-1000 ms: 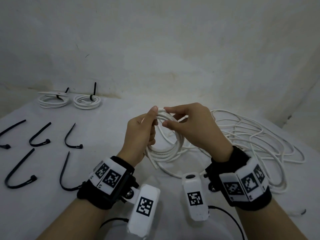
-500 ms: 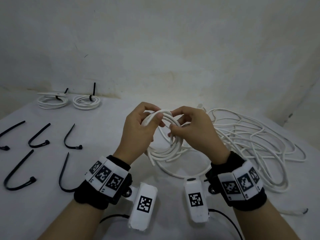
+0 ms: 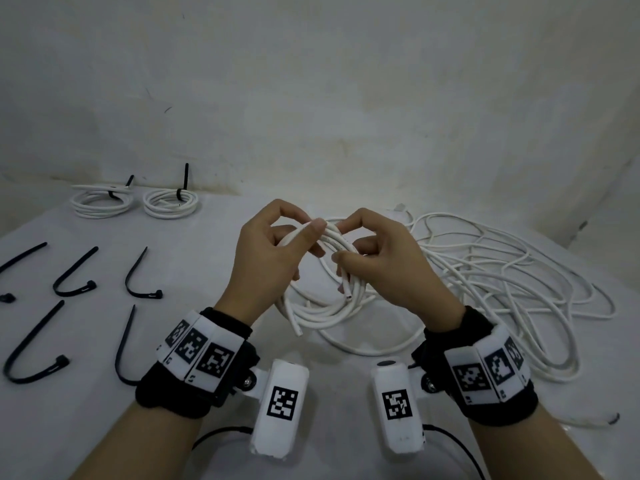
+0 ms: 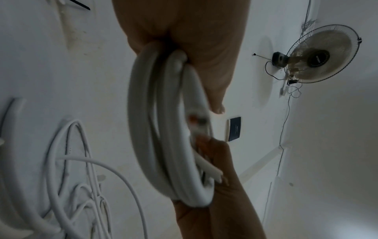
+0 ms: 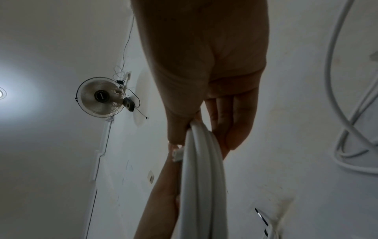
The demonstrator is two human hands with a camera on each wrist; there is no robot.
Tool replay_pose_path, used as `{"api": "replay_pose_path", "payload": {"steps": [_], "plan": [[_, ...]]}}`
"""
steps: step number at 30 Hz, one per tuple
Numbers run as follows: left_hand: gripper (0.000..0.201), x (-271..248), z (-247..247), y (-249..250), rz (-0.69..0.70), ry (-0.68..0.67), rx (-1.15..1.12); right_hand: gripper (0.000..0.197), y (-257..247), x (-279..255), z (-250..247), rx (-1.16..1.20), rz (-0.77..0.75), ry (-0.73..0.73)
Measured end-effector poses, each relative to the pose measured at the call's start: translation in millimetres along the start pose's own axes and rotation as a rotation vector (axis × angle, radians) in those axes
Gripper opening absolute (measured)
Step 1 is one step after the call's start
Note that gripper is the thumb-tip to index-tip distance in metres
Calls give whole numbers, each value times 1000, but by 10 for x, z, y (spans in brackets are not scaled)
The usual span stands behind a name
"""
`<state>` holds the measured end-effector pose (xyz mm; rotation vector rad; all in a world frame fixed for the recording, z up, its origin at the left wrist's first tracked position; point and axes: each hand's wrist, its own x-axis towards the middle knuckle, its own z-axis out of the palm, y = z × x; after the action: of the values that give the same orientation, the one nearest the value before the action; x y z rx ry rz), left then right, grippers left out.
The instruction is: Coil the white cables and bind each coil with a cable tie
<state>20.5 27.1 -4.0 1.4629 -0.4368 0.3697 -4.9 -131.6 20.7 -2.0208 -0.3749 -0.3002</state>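
Head cam is looking fwd and down from above at the bench (image 3: 214, 341), both wrists near the bottom edge, wall behind. L wrist cam is sitting very close under the left hand (image 4: 184, 40), facing up along it twd wall and a fan (image 4: 319, 53). R wrist cam is doing likewise under the right hand (image 5: 204, 64). All 3 are sharing the held coil (image 3: 325, 306); both wrist views are catching the fan.

Stained white wall (image 3: 346, 98), white table (image 3: 207, 271), wall-mounted fan (image 4: 321, 53), ceiling light (image 5: 2, 93)
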Motion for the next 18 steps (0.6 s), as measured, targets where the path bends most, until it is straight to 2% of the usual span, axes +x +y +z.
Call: {"api": "replay_pose_path", "payload": {"steps": [4, 8, 14, 18], "plan": [[25, 10, -63, 7, 87, -88, 70, 19, 22, 20, -11, 14, -42, 46], [14, 4, -88, -40, 152, -44, 85, 25, 33, 59, 21, -21, -99, 50], [19, 12, -107, -46, 108, -20, 100, 35, 82, 85, 44, -164, -218, 113], [5, 11, -96, -33, 92, 12, 57, 35, 165, 83, 96, -306, -362, 222]]}}
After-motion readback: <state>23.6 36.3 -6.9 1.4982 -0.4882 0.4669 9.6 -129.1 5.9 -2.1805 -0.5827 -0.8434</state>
